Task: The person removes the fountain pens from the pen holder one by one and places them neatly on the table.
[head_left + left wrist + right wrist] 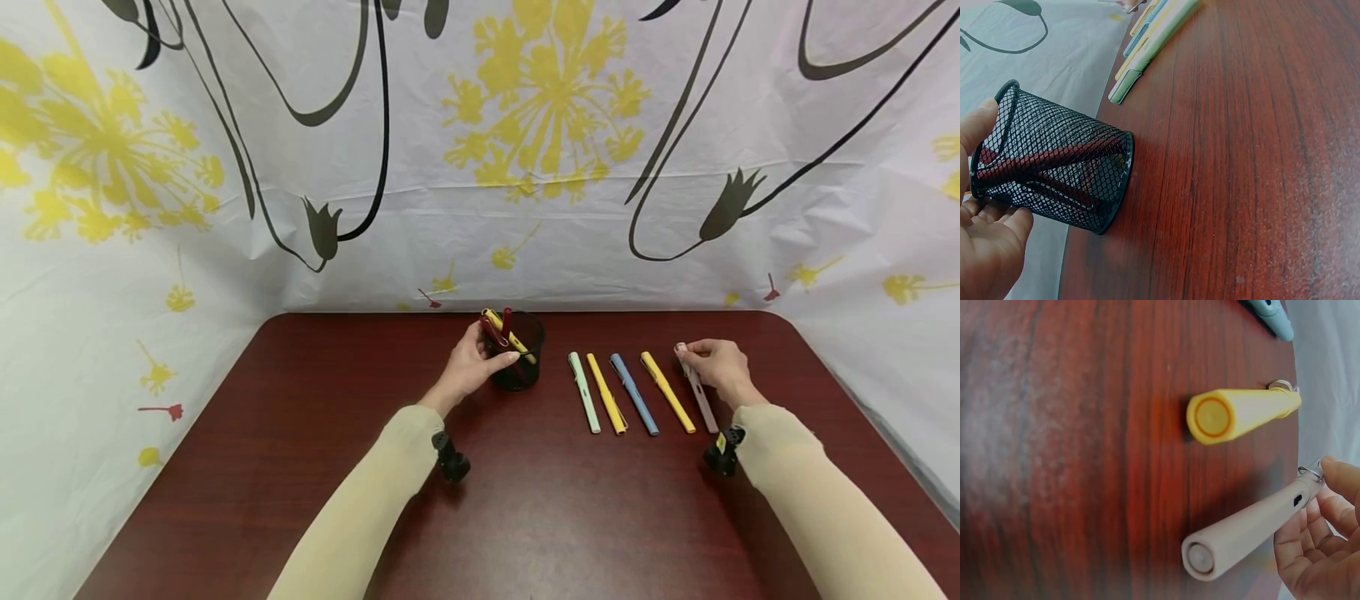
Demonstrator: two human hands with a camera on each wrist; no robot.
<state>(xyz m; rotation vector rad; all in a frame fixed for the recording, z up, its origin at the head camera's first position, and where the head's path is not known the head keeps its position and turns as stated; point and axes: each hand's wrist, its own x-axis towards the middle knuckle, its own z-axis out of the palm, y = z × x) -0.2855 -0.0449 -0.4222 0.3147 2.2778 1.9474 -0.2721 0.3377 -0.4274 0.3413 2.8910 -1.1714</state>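
Red-brown counter below, clasping mesh cup with left fingers, frame centre; pinching pinkish pen with right fingers, centre right; apparently lifting or laying, next needing steady pinch.

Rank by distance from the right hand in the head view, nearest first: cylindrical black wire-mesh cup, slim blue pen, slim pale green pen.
1. Slim blue pen: left of the right hand.
2. Slim pale green pen: farther left.
3. Black wire-mesh cup: farthest left.
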